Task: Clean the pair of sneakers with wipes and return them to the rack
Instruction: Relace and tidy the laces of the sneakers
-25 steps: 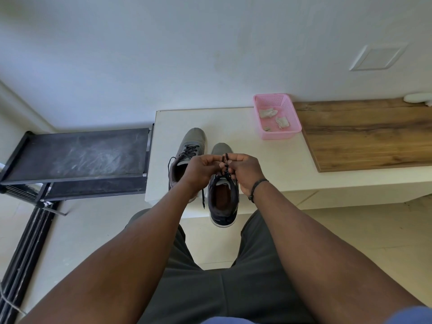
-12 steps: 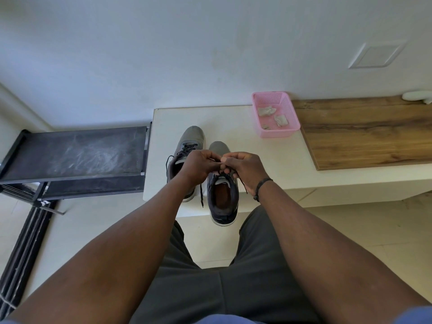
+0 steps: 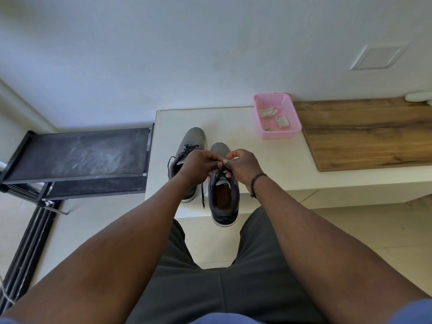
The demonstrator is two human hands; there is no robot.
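Two grey sneakers stand side by side on the white bench (image 3: 268, 174), toes toward the wall. The right sneaker (image 3: 224, 202) hangs its heel over the bench's front edge. Above its tongue my left hand (image 3: 198, 166) and my right hand (image 3: 242, 166) meet, each pinching its black laces; one lace end dangles down between the shoes. The left sneaker (image 3: 189, 146) stands partly behind my left hand with its laces loose. A black shoe rack (image 3: 77, 155) stands to the left of the bench.
A pink mesh basket (image 3: 293, 127) with crumpled used wipes sits at the back of the bench against the wall. A wooden board (image 3: 369, 134) covers the bench's right part. My legs in dark trousers are below, over a pale tiled floor.
Both hands stay at the right sneaker's laces; they have shifted slightly and the fingers have reworked the lace. The shoes have not moved.
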